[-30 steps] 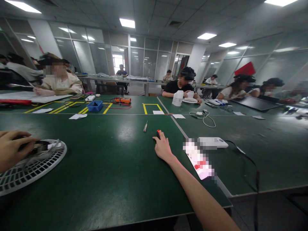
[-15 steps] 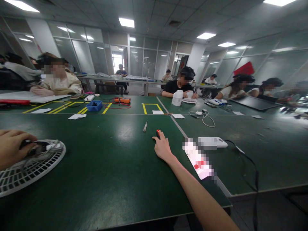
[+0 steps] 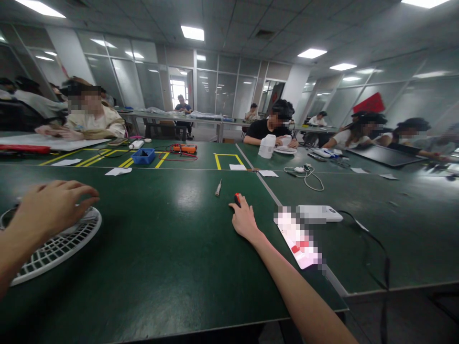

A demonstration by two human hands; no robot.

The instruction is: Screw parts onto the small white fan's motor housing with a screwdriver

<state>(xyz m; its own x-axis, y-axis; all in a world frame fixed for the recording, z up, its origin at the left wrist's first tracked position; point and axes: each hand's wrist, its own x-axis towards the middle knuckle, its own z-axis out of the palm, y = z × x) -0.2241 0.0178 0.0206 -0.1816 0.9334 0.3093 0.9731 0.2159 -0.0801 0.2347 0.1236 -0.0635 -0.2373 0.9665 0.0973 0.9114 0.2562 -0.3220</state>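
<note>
My left hand (image 3: 53,208) hovers palm down over a round white fan grille (image 3: 77,246) at the left edge of the table. Its fingers are bent but apart, with a gap between thumb and fingertips and nothing visible in them. The hand hides much of the grille and the parts lying in it. My right hand (image 3: 245,220) rests on the green table right of centre, closed around a red-and-black tool handle (image 3: 237,199). Only the handle's end shows between thumb and index finger. A small screwdriver with a clear handle (image 3: 218,189) lies just beyond, to the left.
Right of my forearm lie a lit phone (image 3: 299,243) and a white power bank (image 3: 321,213) with a black cable. Farther back are a blue bin (image 3: 143,156), an orange meter (image 3: 186,149), paper slips (image 3: 119,171) and a white cable (image 3: 311,177). Co-workers sit across the table.
My left hand has let go of the dark part in the grille, risen and moved right, its fingers opening. My right hand stays in place. The view has shifted slightly.
</note>
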